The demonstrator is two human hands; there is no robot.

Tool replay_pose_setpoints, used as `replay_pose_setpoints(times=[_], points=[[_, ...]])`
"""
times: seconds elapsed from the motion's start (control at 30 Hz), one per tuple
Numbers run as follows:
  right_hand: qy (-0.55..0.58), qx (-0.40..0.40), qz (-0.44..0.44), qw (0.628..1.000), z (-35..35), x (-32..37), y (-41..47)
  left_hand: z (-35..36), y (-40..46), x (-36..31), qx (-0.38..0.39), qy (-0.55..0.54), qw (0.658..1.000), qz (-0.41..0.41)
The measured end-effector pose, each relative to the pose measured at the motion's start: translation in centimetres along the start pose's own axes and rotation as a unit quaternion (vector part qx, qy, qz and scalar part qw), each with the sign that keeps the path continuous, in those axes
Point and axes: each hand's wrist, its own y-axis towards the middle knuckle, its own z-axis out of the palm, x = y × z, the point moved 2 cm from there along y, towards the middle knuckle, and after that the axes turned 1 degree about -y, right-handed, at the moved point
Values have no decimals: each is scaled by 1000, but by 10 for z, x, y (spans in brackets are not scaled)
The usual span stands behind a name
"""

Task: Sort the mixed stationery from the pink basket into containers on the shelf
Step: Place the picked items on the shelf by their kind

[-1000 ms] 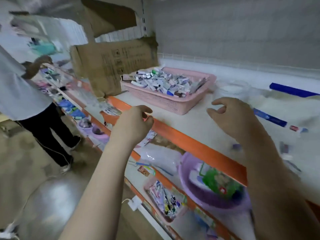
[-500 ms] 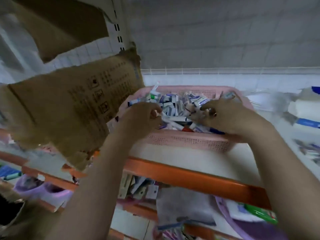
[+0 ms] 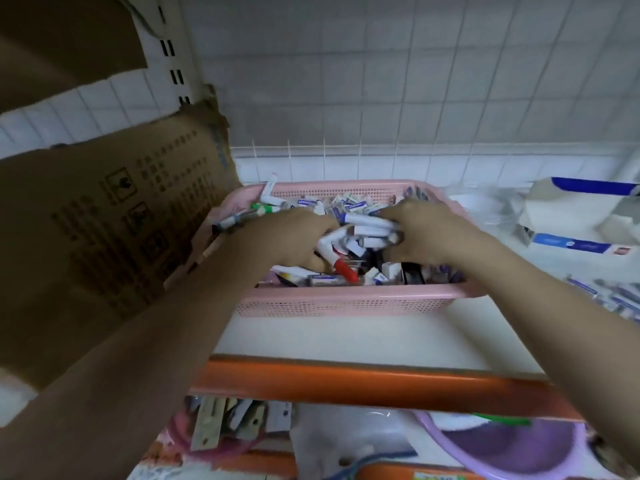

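Observation:
The pink basket [image 3: 346, 301] stands on the white shelf, heaped with mixed stationery [image 3: 349, 206]: white markers, pens and small labelled boxes. Both my hands are inside it. My left hand [image 3: 291, 237] is dug into the pile with curled fingers closed round a bent white marker [image 3: 329, 241]. A red-capped marker [image 3: 343, 268] lies just below it. My right hand [image 3: 429, 233] grips a bundle of white markers [image 3: 372, 226] between thumb and fingers. The two hands nearly meet over the basket's middle.
A torn cardboard box [image 3: 114, 220] leans against the basket's left side. A clear plastic container [image 3: 488, 209] and white-and-blue boxes [image 3: 581, 244] lie to the right. The orange shelf edge [image 3: 346, 379] runs in front, with a purple basin [image 3: 512, 445] on the shelf below.
My hands went from hovering over the shelf edge into the basket and closed on markers. The view has swung to face the basket and come closer.

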Motion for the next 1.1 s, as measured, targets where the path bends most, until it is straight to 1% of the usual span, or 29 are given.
replay_pose_setpoints(times=[0.03, 0.13, 0.2, 0.27, 0.33, 0.4, 0.47, 0.53, 0.57, 0.63, 0.7, 0.73, 0.77, 0.83, 0.87, 0.9, 0.97, 1.03, 1.1], points=[[4, -20, 8, 1000, 1, -3, 1, 3, 1, 2, 5, -10, 1000, 2], [53, -41, 35, 997, 1, -9, 5, 4, 1, 9, 14, -16, 1000, 13], [129, -53, 47, 989, -2, -13, 8, -3, 0, 13, -16, -38, 999, 21], [215, -66, 56, 973, -9, -14, 10, -14, -1, 20, -65, -59, 996, -9], [298, -73, 66, 949, -20, -12, 13, -24, -1, 29, -101, -97, 988, -57], [340, -57, 90, 935, -28, -10, 20, -29, 2, 36, -92, -137, 979, -121], [305, -13, 120, 944, -25, -8, 30, -28, 5, 37, -52, -160, 970, -178], [219, 43, 132, 966, -18, -7, 40, -23, 8, 35, -30, -178, 959, -218], [189, 55, 131, 972, -14, -5, 45, -22, 9, 34, -35, -158, 959, -234], [132, 55, 135, 981, -9, -2, 52, -21, 12, 32, -67, -63, 961, -261], [47, 73, 134, 987, -2, 0, 60, -18, 18, 31, -78, 5, 964, -255], [36, 103, 120, 987, 3, 0, 64, -16, 23, 32, -65, 23, 970, -235], [52, 136, 101, 984, 7, -1, 67, -14, 27, 33, -32, 24, 977, -211], [81, 196, 74, 974, 8, -5, 69, -15, 33, 38, 55, -18, 981, -183], [67, 218, 67, 971, 8, -8, 68, -17, 34, 41, 89, -44, 978, -184], [45, 223, 60, 972, 7, -10, 66, -18, 35, 46, 107, -67, 974, -189], [14, 190, 44, 981, 9, -12, 63, -19, 39, 55, 112, -80, 969, -203], [10, 163, 35, 986, 11, -10, 62, -17, 41, 58, 117, -68, 969, -205], [16, 155, 33, 987, 11, -7, 63, -17, 41, 57, 109, -54, 974, -190]])
